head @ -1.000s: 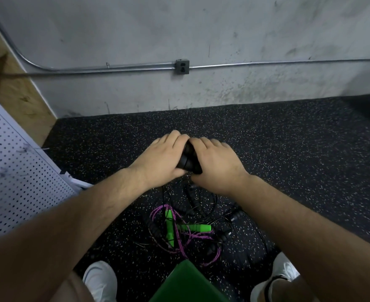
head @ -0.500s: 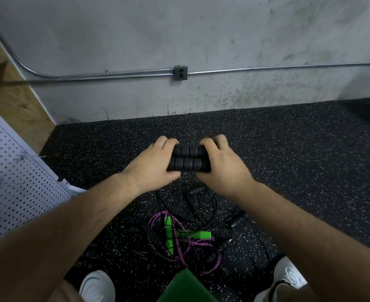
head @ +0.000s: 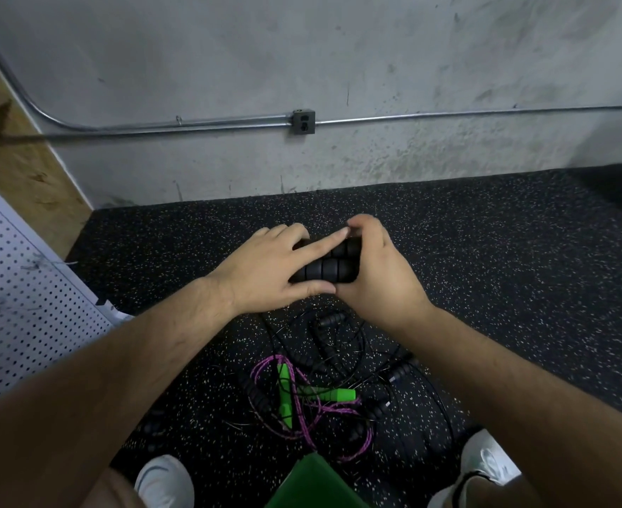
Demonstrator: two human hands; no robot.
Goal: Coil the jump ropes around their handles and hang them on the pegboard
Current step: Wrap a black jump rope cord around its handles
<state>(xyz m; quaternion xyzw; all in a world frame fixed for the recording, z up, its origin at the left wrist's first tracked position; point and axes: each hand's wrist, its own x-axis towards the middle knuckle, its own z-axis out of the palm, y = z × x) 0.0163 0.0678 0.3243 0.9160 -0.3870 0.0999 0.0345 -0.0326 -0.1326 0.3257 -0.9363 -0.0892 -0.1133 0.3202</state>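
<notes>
I have the pegboard (head: 27,287) filling the left edge of the frame, so my left hand (head: 269,276) is the nearer one to it. At lower centre the other jump ropes (head: 329,319) lie tangled on the floor (head: 522,287), green handles (head: 329,394) among them. At centre, the black handles (head: 333,267) sit paired, long axis across the frame. The left hand pinches them between thumb and stretched forefinger, and the right hand (head: 379,273) curls round their right end.

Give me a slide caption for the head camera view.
Left hand and right hand grip paired black handles; tangled jump ropes lie on the floor.
</notes>
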